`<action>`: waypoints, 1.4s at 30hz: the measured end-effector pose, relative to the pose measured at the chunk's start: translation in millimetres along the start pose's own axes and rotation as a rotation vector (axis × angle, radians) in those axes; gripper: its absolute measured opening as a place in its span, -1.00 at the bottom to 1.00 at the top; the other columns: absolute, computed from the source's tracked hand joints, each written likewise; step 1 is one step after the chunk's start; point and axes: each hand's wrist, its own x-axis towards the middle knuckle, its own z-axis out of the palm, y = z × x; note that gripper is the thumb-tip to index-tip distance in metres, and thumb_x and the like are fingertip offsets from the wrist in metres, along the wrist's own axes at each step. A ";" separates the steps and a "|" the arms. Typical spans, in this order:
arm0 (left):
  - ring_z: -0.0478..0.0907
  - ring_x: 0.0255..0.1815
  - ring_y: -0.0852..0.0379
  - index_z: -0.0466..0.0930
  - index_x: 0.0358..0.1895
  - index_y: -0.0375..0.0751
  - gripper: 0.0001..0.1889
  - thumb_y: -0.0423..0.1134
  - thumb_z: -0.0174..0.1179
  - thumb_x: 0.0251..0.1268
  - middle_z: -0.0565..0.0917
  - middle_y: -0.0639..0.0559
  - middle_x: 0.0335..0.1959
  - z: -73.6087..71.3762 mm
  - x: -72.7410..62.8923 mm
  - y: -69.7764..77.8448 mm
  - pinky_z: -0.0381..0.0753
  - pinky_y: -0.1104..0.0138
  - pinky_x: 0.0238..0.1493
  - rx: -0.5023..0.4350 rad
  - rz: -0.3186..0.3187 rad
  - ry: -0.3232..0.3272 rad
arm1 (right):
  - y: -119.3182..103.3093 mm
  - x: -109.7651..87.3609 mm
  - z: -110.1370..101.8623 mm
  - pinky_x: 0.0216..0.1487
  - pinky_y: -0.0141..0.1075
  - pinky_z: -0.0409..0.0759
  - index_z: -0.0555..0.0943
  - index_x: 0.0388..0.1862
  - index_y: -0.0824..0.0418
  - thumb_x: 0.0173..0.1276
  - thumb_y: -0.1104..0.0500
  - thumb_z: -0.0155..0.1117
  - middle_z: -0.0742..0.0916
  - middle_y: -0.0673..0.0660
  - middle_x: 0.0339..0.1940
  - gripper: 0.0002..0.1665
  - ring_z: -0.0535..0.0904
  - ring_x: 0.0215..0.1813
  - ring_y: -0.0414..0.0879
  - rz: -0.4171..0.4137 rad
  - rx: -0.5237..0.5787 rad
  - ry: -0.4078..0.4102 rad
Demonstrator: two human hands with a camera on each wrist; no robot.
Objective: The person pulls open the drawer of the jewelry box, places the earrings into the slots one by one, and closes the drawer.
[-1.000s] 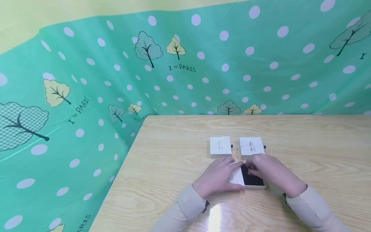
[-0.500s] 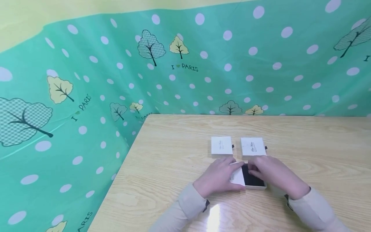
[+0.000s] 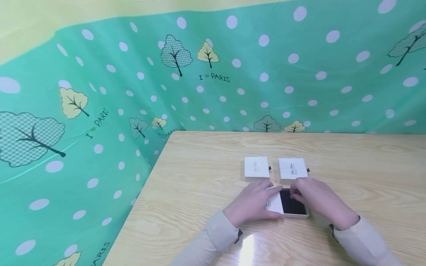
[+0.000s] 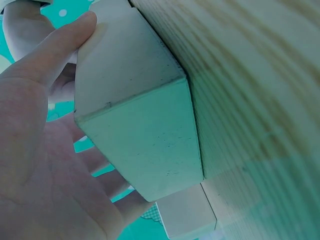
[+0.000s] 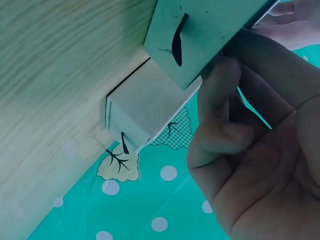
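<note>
A small white drawer box [image 3: 274, 204] lies on the table, its tray [image 3: 295, 215] pulled out to the right and showing a black lining. My left hand [image 3: 250, 203] grips the box's outer sleeve, thumb on the near side and fingers on the far side; the left wrist view shows the sleeve's closed end [image 4: 142, 140]. Over the lining, the thumb and forefinger of my right hand [image 3: 317, 199] pinch a tiny shiny piece [image 3: 291, 197], too small to identify. From the right wrist, the tray front [image 5: 205, 35] with its black pull tab [image 5: 177, 42] is visible, but not the shiny piece.
Behind the open box stand two similar white boxes, one on the left [image 3: 256, 168] and one on the right [image 3: 293, 169], both closed with black tabs on their right sides. A wooden tabletop [image 3: 186, 192] meets a green dotted curtain [image 3: 219, 92] at the back and left.
The view has shifted slightly, so everything sits a little further right. My right fingertips stay over the black lining with only small movements; the left hand keeps its grip on the sleeve.
</note>
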 end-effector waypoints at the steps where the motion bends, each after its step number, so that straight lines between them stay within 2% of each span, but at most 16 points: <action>1: 0.45 0.03 0.29 0.38 0.43 0.15 -0.15 0.46 0.21 0.09 0.52 0.20 0.08 0.4 0.1 0.2 0.47 0.44 0.05 0.004 -0.001 -0.002 | 0.3 -0.5 0.2 -0.50 -0.34 0.46 0.66 -0.55 0.06 0.18 0.28 0.46 0.64 -0.11 -0.60 -0.81 0.42 -0.54 -0.27 0.002 -0.006 -0.001; 6: 0.45 0.04 0.29 0.38 0.43 0.14 -0.15 0.45 0.23 0.09 0.53 0.20 0.08 1.2 -1.3 -0.7 0.48 0.42 0.07 0.007 -0.005 0.005 | 0.6 0.0 0.5 -0.55 -0.36 0.39 0.65 -0.57 0.05 0.21 0.27 0.43 0.61 -0.12 -0.63 -0.79 0.38 -0.57 -0.26 -0.012 -0.028 0.001; 13: 0.45 0.05 0.28 0.37 0.43 0.15 -0.15 0.46 0.22 0.08 0.52 0.19 0.10 2.7 -0.7 -0.8 0.49 0.41 0.09 0.011 -0.003 0.004 | -0.4 1.9 2.8 -0.54 -0.34 0.45 0.65 -0.56 0.07 0.19 0.28 0.45 0.61 -0.10 -0.63 -0.81 0.41 -0.57 -0.25 0.003 -0.029 0.024; 21: 0.45 0.04 0.28 0.37 0.44 0.16 -0.14 0.47 0.20 0.08 0.53 0.19 0.11 1.5 0.6 -0.7 0.49 0.42 0.08 0.000 -0.002 0.000 | -1.1 1.7 0.2 -0.54 -0.35 0.39 0.63 -0.58 0.03 0.24 0.27 0.40 0.55 -0.14 -0.65 -0.76 0.38 -0.58 -0.24 0.001 -0.023 -0.028; 25: 0.45 0.03 0.28 0.37 0.43 0.16 -0.14 0.47 0.21 0.07 0.53 0.19 0.10 1.0 0.9 -0.4 0.48 0.42 0.07 0.006 0.004 0.010 | -1.4 2.4 -0.8 -0.55 -0.33 0.39 0.62 -0.57 0.04 0.25 0.27 0.40 0.56 -0.12 -0.64 -0.76 0.38 -0.58 -0.23 0.013 -0.012 -0.027; 34: 0.43 0.00 0.29 0.37 0.44 0.16 -0.14 0.47 0.21 0.07 0.52 0.19 0.09 2.6 1.6 -0.4 0.48 0.44 0.00 0.020 0.003 0.005 | -5.7 1.8 -0.1 -0.56 -0.28 0.39 0.63 -0.57 0.09 0.28 0.25 0.35 0.58 -0.08 -0.65 -0.78 0.41 -0.58 -0.17 0.120 0.044 0.003; 42: 0.43 -0.01 0.30 0.39 0.42 0.16 -0.16 0.45 0.23 0.07 0.52 0.21 0.06 2.4 2.4 -0.2 0.46 0.46 -0.02 0.014 0.005 0.008 | -6.0 1.4 0.3 -0.58 -0.30 0.35 0.59 -0.58 0.14 0.29 0.25 0.28 0.55 -0.03 -0.67 -0.77 0.42 -0.60 -0.15 0.211 0.078 -0.065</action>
